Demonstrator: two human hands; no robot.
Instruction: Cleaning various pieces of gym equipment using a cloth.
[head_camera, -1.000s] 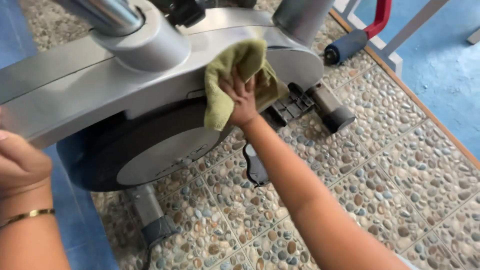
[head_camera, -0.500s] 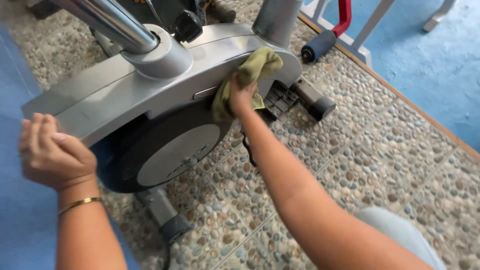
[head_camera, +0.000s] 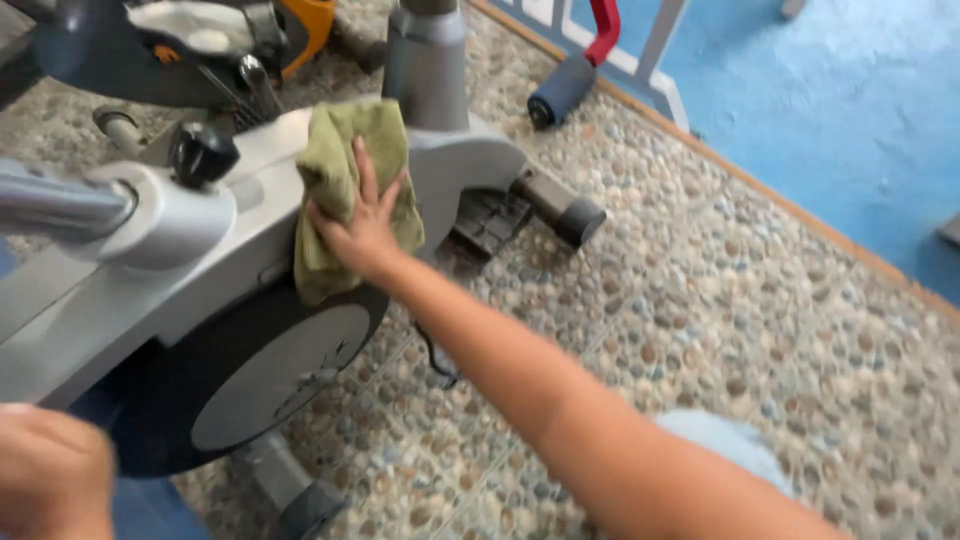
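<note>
A person's left hand (head_camera: 45, 470) sits blurred at the lower left, below and left of the exercise bike's grey housing (head_camera: 180, 290); whether it is open or closed cannot be told. Just right of it, the housing's dark round disc (head_camera: 270, 375) with its pale centre faces the camera, and under the disc a grey foot (head_camera: 300, 500) rests on the pebble floor (head_camera: 700, 280). Above the disc, a silver tube (head_camera: 50, 205) enters a collar on top of the housing, beside a black knob (head_camera: 203, 152). Right of the knob, a green cloth (head_camera: 345, 190) is draped over the housing's upper edge and hangs down its side. The right hand (head_camera: 365, 235) lies flat on the cloth with fingers spread, pressing it against the housing, the bare forearm running down to the lower right. Above the cloth, a grey post (head_camera: 427, 65) rises from the housing. Right of the housing, a black pedal (head_camera: 490, 220) and a stub with a dark end cap (head_camera: 560, 210) stick out over the floor. Farther right and up from the housing, a blue roller (head_camera: 560, 90) with a red arm (head_camera: 605, 30) lies at the edge of a blue floor (head_camera: 850, 130).
</note>
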